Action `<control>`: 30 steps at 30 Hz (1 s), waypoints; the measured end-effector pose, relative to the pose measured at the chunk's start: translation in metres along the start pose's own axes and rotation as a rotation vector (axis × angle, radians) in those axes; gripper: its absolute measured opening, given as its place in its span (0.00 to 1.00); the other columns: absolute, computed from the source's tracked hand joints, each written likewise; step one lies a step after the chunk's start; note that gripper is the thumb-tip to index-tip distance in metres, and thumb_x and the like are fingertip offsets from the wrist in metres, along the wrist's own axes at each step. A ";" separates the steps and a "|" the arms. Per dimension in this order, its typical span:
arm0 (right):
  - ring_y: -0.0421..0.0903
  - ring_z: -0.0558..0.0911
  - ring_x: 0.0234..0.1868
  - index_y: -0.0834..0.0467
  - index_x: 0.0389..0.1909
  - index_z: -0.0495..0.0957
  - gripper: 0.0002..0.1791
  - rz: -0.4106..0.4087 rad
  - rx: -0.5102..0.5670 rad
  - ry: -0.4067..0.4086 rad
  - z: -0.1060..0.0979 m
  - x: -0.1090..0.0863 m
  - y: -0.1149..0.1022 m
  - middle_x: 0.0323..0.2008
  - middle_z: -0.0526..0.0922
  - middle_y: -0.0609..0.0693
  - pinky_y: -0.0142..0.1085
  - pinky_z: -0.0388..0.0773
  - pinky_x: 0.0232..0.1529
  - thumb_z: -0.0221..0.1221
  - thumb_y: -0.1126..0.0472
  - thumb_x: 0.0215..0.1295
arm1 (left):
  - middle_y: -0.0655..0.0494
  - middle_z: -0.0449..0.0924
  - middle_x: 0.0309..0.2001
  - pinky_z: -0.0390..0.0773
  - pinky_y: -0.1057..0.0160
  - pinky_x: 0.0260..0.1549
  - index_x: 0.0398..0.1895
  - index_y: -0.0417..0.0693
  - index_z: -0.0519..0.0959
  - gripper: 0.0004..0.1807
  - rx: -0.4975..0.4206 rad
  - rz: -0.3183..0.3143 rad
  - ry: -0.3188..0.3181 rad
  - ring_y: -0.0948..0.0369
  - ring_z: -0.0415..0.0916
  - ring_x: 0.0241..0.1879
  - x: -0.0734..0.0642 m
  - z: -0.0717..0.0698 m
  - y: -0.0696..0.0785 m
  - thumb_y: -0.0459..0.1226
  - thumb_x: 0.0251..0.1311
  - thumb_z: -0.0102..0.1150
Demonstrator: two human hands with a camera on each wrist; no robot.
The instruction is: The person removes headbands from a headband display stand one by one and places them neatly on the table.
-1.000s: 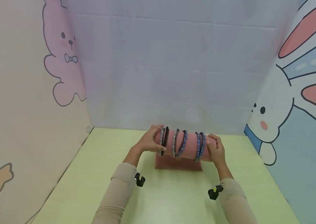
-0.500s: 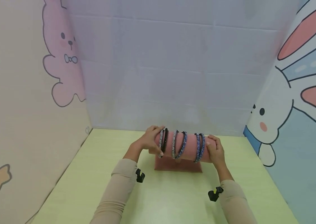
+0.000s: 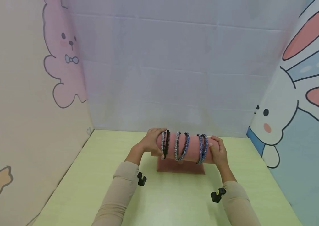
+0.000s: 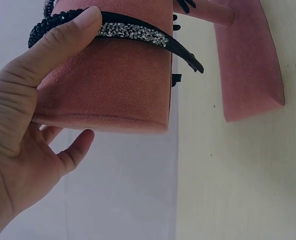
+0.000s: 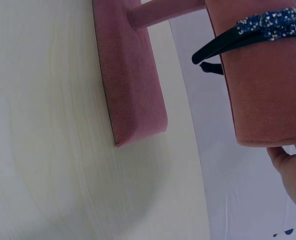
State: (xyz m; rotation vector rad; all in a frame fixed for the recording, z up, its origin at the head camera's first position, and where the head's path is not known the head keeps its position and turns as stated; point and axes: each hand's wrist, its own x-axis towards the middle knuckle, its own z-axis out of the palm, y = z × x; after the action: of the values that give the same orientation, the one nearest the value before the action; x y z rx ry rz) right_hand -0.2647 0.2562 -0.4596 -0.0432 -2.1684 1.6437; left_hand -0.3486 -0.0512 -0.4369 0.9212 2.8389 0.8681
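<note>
Hands grip both ends of a pink roll (image 3: 192,150), which lies crosswise near the far side of the pale table (image 3: 176,197), raised on a stem (image 5: 167,11) above a flat pink base (image 3: 180,167). The left hand (image 3: 149,142) is curved round the left end, its thumb pressed on the headbands there, one with silver glitter (image 3: 163,142) and just right of it a black headband (image 3: 167,143). The right hand (image 3: 218,153) holds the right end, thumb on the near face. Between the hands, a silver headband (image 3: 176,146) and a blue headband (image 3: 186,146) sit side by side at mid-roll; farther right is a close pair of blue glittering headbands (image 3: 200,149). A black band's tip juts out past the roll in the left wrist view. Each beige sleeve (image 3: 119,188) has a small black device (image 3: 217,195) beside it. A pink bear (image 3: 66,59) decorates the left wall, a white rabbit (image 3: 275,122) the right.
</note>
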 end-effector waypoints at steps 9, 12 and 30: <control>0.59 0.67 0.54 0.62 0.56 0.68 0.19 0.000 -0.008 -0.006 -0.002 0.001 0.001 0.61 0.67 0.61 0.51 0.60 0.54 0.51 0.61 0.65 | 0.58 0.64 0.60 0.69 0.53 0.48 0.68 0.56 0.60 0.63 -0.106 -0.025 0.005 0.56 0.53 0.60 0.002 -0.001 -0.005 0.42 0.17 0.83; 0.58 0.68 0.52 0.61 0.56 0.68 0.19 0.006 -0.009 0.002 -0.002 0.000 0.001 0.60 0.67 0.61 0.50 0.61 0.52 0.51 0.60 0.65 | 0.58 0.65 0.58 0.71 0.53 0.45 0.67 0.56 0.61 0.63 -0.141 -0.034 -0.002 0.56 0.54 0.57 0.002 -0.003 -0.005 0.41 0.16 0.83; 0.56 0.69 0.53 0.56 0.56 0.69 0.19 0.007 -0.045 -0.007 -0.003 0.014 0.035 0.59 0.69 0.58 0.49 0.62 0.50 0.51 0.54 0.66 | 0.53 0.65 0.56 0.74 0.56 0.41 0.68 0.64 0.52 0.67 -0.427 -0.071 0.032 0.56 0.71 0.47 -0.009 0.010 -0.020 0.34 0.18 0.83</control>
State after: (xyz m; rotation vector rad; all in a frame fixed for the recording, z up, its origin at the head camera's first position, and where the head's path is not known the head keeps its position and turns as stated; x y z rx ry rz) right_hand -0.2843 0.2730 -0.4877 -0.0582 -2.2130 1.6008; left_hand -0.3499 -0.0644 -0.4575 0.7484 2.5310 1.4113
